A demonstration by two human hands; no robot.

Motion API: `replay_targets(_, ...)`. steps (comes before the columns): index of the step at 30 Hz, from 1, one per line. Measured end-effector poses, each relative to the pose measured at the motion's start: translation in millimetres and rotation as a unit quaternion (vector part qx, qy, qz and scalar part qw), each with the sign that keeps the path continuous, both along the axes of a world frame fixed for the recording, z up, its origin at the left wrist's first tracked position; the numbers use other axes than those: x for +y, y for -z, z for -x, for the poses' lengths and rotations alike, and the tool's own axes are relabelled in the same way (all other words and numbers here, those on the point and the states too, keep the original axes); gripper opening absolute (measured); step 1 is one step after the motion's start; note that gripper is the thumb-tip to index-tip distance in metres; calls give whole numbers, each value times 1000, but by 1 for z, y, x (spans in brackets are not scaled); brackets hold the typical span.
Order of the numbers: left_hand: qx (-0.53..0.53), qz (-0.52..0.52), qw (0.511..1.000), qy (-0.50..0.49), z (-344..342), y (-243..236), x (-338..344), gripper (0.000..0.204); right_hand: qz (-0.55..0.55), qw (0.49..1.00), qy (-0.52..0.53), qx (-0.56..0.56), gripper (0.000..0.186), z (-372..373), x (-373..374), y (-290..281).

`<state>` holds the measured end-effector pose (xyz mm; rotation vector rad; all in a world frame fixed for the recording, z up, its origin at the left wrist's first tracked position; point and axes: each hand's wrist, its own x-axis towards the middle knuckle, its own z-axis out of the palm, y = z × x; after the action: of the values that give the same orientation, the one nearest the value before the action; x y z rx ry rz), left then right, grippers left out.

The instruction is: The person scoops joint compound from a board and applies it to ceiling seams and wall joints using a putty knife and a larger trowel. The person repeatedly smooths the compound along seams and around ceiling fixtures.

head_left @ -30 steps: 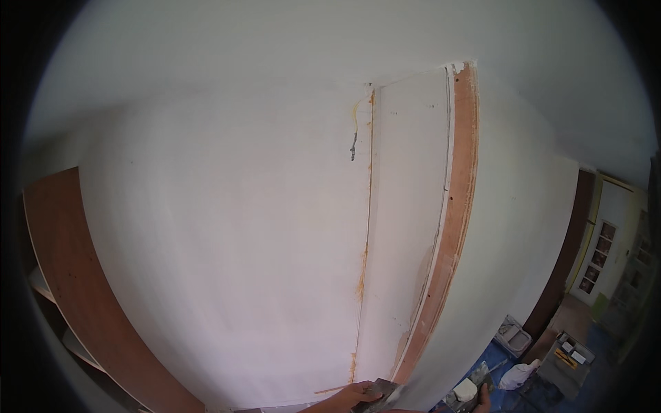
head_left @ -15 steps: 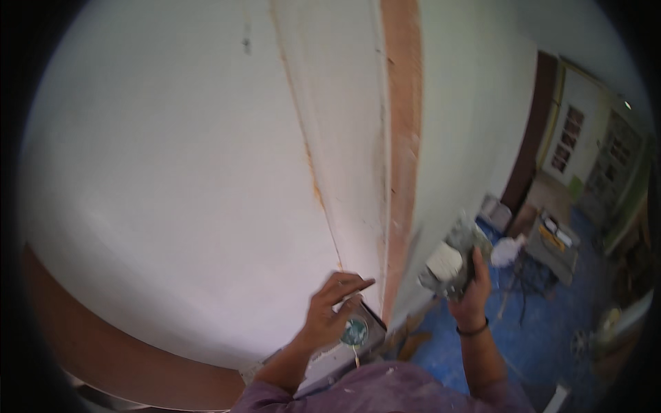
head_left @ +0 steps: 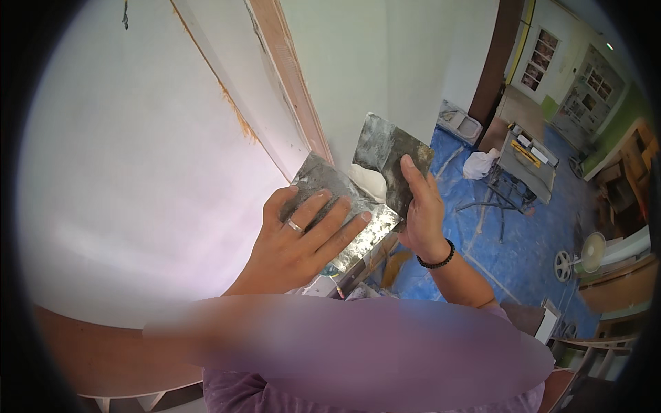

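My left hand (head_left: 306, 237) grips a smeared metal scraper plate (head_left: 318, 177), its fingers spread over the upper face and a ring on one finger. In my right hand (head_left: 421, 210) is a second grey scraper plate (head_left: 394, 141), tilted, with the thumb lying on its face. A lump of white putty (head_left: 370, 182) sits between the two plates, against the edge of the left one. The lower part of the left plate shines brightly. Both plates meet in front of the wall corner.
A white wall (head_left: 151, 172) with a brownish cracked seam stands on the left, beside a reddish-brown strip (head_left: 289, 69). Blue sheeting (head_left: 475, 234) covers the floor at right, where a work stand (head_left: 527, 165), a white bag (head_left: 478, 165) and a fan (head_left: 593, 251) stand.
My left hand has come up from beside the wall, bringing its plate against the right one at the putty. My right hand has moved left and up in view. The view has shifted toward the right.
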<state>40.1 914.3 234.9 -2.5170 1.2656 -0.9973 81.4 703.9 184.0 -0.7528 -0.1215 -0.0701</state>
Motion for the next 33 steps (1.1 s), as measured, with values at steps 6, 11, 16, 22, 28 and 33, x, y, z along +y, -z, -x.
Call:
replay_targets(6, 68, 100, 991, -50, 26, 1, 12, 44, -18, 997, 65, 31, 37, -14, -19, 7)
replay_targets(11, 65, 764, 629, 127, 51, -3, 49, 30, -78, 995, -26, -58, 38, -23, -24, -10)
replay_targets(16, -187, 809, 515, 212, 63, -102, 88, 42, -79, 985, -92, -124, 38, -54, -16, -20)
replay_targets(22, -396, 705, 559, 183, 47, -191, 156, 40, -109, 967, -146, -181, 37, -99, 24, -49)
replay_targets(28, -506, 592, 603, 171, 42, -262, 181, 37, -195, 948, -140, -209, 42, -125, 31, -53)
replay_targets(33, -574, 535, 587, 198, 37, -325, 197, 37, -187, 958, -64, -209, 43, -128, 32, -49)
